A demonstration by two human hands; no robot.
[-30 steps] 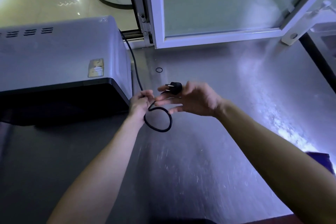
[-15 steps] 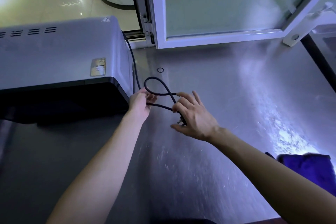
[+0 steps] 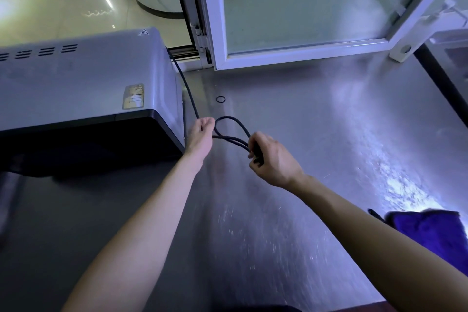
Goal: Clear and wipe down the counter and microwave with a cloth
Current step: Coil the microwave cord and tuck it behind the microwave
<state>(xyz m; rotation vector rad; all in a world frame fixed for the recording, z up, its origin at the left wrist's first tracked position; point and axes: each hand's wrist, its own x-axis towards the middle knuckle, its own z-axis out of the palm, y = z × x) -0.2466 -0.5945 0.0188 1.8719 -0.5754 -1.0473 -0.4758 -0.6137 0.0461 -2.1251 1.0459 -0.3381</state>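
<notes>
Brushed steel tabletop [image 3: 316, 134] runs back to a white-framed window [image 3: 291, 7]. On its left stands the grey microwave [image 3: 76, 88], black-fronted. Over at the near right edge lies the purple cloth [image 3: 430, 233], well apart from both hands. The left hand [image 3: 201, 134] pinches the black cord [image 3: 228, 137] just beside the microwave's front corner. The right hand [image 3: 272, 157] is curled round the doubled strands, with a loop between the two hands. Behind the loop a small black ring [image 3: 220, 96] lies on the steel.

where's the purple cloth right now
In the head view the purple cloth lies on the counter at the lower right edge of the frame, far from the microwave at the left.
</notes>
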